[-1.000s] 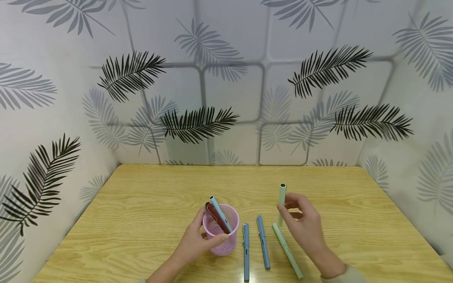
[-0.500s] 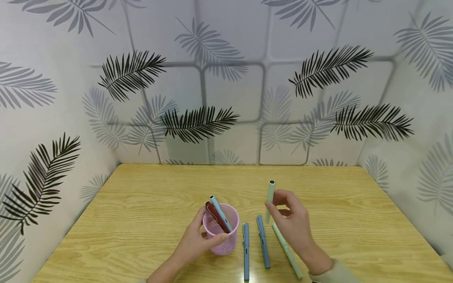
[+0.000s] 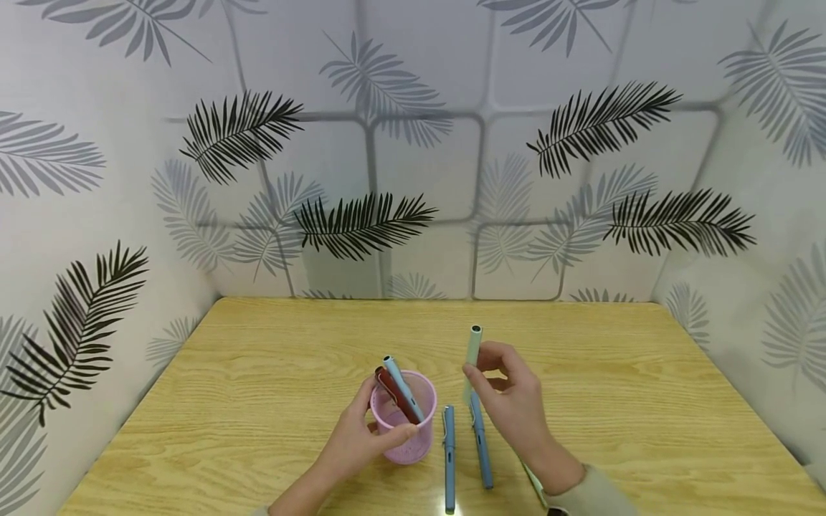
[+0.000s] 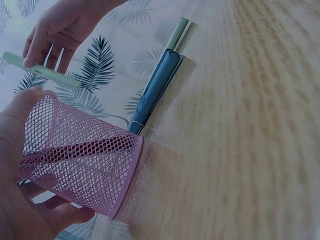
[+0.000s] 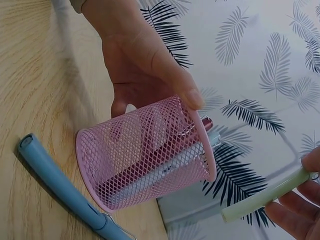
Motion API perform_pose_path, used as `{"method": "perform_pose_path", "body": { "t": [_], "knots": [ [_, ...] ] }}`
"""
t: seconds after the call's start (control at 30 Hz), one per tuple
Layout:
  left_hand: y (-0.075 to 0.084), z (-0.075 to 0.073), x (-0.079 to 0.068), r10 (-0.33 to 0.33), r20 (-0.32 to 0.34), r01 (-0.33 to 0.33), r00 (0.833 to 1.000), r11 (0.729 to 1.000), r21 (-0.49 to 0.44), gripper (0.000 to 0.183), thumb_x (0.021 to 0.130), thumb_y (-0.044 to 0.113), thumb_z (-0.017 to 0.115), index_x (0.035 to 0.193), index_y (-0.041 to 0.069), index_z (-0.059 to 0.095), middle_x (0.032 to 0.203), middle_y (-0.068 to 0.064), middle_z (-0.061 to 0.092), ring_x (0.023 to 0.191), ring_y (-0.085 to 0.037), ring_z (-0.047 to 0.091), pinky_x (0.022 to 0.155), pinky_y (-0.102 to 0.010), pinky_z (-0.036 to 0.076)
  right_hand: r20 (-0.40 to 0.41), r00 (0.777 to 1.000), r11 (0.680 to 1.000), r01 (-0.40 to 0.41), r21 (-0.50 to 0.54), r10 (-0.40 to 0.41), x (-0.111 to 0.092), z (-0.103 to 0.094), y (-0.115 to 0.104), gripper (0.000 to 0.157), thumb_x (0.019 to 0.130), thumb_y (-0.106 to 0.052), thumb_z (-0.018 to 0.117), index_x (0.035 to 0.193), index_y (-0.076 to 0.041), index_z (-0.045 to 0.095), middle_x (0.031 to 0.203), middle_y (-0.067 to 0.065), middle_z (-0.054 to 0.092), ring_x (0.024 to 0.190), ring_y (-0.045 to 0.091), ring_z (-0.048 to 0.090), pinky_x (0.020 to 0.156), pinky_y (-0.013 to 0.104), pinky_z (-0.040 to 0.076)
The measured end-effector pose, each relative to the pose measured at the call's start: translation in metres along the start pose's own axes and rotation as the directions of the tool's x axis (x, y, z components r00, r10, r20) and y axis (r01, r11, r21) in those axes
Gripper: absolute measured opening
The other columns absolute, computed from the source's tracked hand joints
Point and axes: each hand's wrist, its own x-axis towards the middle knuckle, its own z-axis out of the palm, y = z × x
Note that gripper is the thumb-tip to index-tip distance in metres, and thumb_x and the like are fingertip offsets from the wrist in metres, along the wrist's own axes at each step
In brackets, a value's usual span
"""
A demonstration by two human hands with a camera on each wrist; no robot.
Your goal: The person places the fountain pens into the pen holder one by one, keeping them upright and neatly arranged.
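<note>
My left hand [image 3: 358,437] grips a pink mesh pen cup [image 3: 413,453] standing on the table, thumb over its rim. Inside the cup lean a dark red pen [image 3: 391,387] and a light blue pen [image 3: 400,383]. To the right, my right hand [image 3: 516,394] pinches a light green pen [image 3: 474,347] upright above the table, apart from the cup. Two blue pens lie between cup and right arm: one blue pen [image 3: 449,459] nearer the cup, another blue pen [image 3: 480,448] beside it. A second green pen [image 3: 533,481] is mostly hidden under the right wrist.
The wooden table [image 3: 290,344] reaches back to a wall [image 3: 426,172] covered in leaf-patterned cloth, which also runs along both sides.
My right hand has moved left toward the cup with the green pen, now above the blue pens. Its forearm has come over the lying green pen. My left hand and the cup stay put.
</note>
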Motion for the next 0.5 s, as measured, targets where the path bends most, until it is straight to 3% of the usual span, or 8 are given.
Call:
{"method": "perform_pose_path", "body": {
  "t": [0.23,0.3,0.5],
  "knots": [
    [-0.002,0.0,0.001,0.009,-0.004,-0.009,1.0,1.0,0.018,0.08,0.076,0.021,0.078,0.141,0.017,0.033,0.138,-0.011,0.041,0.124,-0.035,0.039,0.088,-0.046,0.048,0.005,1.0,0.998,-0.01,0.062,0.009,0.002,0.012,-0.006,0.027,0.075,0.016,0.066,0.098,0.008,0.056,0.08,0.015,0.059,0.073,0.015,0.06,0.054,0.027,0.053],
    [0.007,0.0,-0.002,0.0,-0.003,0.0,1.0,1.0,0.016,0.08,0.076,0.02,0.078,0.141,0.015,0.033,0.137,-0.011,0.041,0.123,-0.035,0.039,0.089,-0.048,0.047,0.007,1.0,0.997,-0.008,0.074,0.008,0.003,0.015,-0.009,0.027,0.076,0.016,0.066,0.099,0.008,0.056,0.08,0.015,0.059,0.074,0.016,0.06,0.054,0.029,0.053],
    [0.013,-0.001,-0.003,-0.015,0.005,0.015,1.0,1.0,0.005,0.08,0.077,0.017,0.077,0.142,0.013,0.032,0.138,-0.011,0.04,0.124,-0.034,0.039,0.09,-0.049,0.046,0.01,1.0,0.994,0.005,0.112,-0.006,0.006,0.022,-0.015,0.028,0.077,0.017,0.064,0.101,0.008,0.055,0.084,0.016,0.059,0.077,0.019,0.06,0.058,0.03,0.054]
  ]
}}
